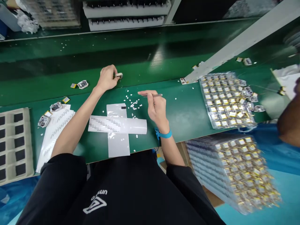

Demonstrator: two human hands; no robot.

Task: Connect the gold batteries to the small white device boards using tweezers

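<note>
Your left hand [107, 78], left of centre in the upper half of the frame, has its fingers pinched on a small pale part [119, 75]; you cannot tell here whether the part touches the green counter [180, 117]. Near the centre, the fingers of your right hand [157, 107] grasp a slim metal tool [159, 95] above the scattered white bits [134, 104].

The part is probably light and stiff, perhaps fragile, so a gentle pinch on its outer edges should suit it. The tool looks rigid and may be slippery; hold it along the shank. The bits seem very light and easily scattered.

The part looks off-white with a rounded edge, its face unclear. The tool is grey and thin, partly hidden by your hand.
</note>
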